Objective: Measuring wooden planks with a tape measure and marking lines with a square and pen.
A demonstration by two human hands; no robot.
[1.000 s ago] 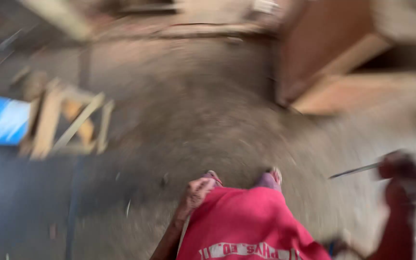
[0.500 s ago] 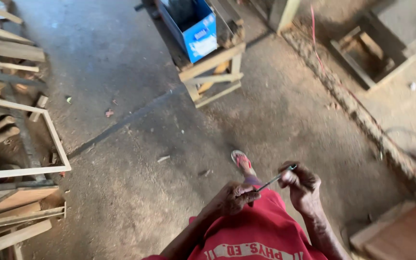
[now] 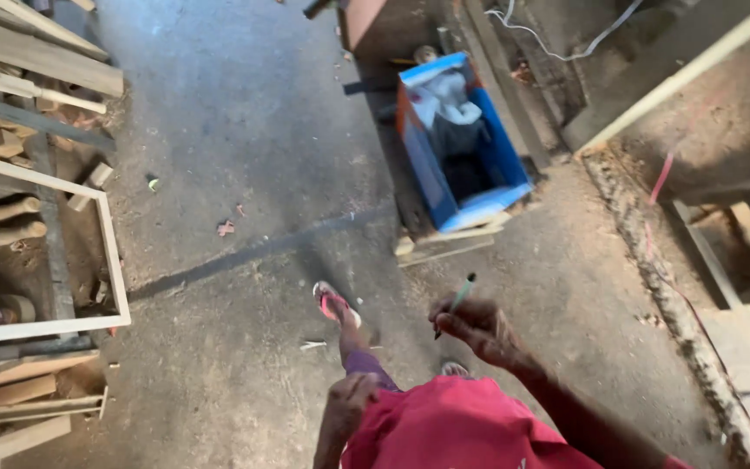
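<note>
I look down past my red shirt (image 3: 453, 430) at a concrete floor. My right hand (image 3: 477, 326) is raised in front of me and grips a thin green pencil (image 3: 457, 299) that points up and away. My left hand (image 3: 351, 396) hangs by my left thigh with its fingers curled and nothing visible in it. One foot in a pink sandal (image 3: 334, 304) is stepped forward on the floor, and the toe of the other foot (image 3: 454, 368) shows just below my right hand.
A blue box (image 3: 462, 148) with cloth inside sits on a small wooden stool ahead. Wooden frames and planks (image 3: 41, 260) are stacked along the left. A rough raised ledge (image 3: 661, 278) and a cable run along the right.
The view has swung, so the blue box is now straight ahead and nearer. My left hand has dropped from the pencil to my side; the right hand still holds it.
</note>
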